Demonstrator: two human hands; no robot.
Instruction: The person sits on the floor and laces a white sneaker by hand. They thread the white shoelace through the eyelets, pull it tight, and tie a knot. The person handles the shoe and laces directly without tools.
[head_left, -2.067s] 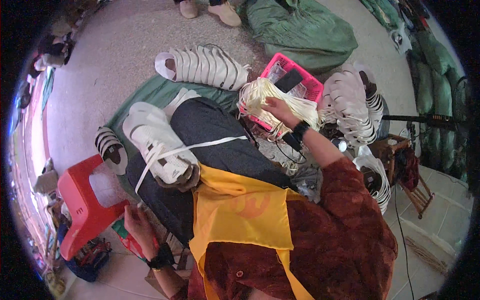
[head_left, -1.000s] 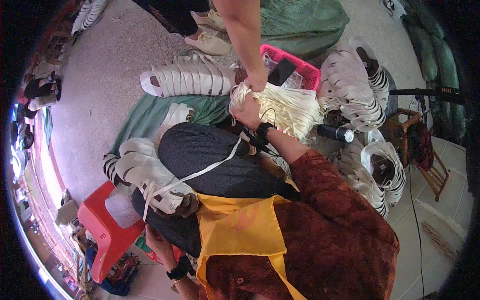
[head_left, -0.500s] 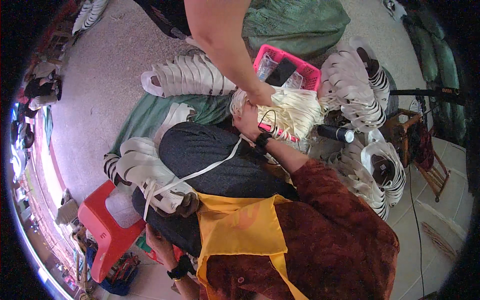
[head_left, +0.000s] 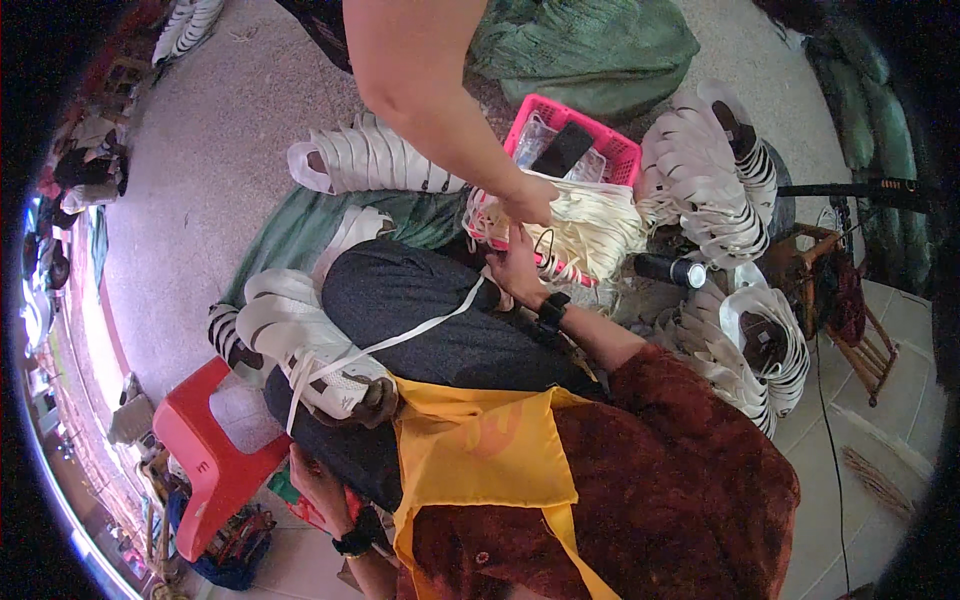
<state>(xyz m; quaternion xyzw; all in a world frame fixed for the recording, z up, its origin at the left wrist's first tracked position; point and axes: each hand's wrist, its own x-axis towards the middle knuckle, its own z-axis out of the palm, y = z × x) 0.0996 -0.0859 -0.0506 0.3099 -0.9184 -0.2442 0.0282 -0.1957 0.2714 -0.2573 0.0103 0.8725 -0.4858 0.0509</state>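
Cream laces (head_left: 607,222), pink basket (head_left: 622,155) | step: apparently lace-gathering | right hand (head_left: 514,268) at near rim, left hand (head_left: 320,490) lower; both grips unclear | next: likely needs clearance from co-worker's hand (head_left: 532,200)

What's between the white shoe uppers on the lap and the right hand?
Head view: a dark-trousered knee, with a white lace running across it.

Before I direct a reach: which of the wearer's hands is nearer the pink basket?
Right. The right hand is at the near edge of the pink basket, by the cream strips; the left hand is well away, beside the red stool.
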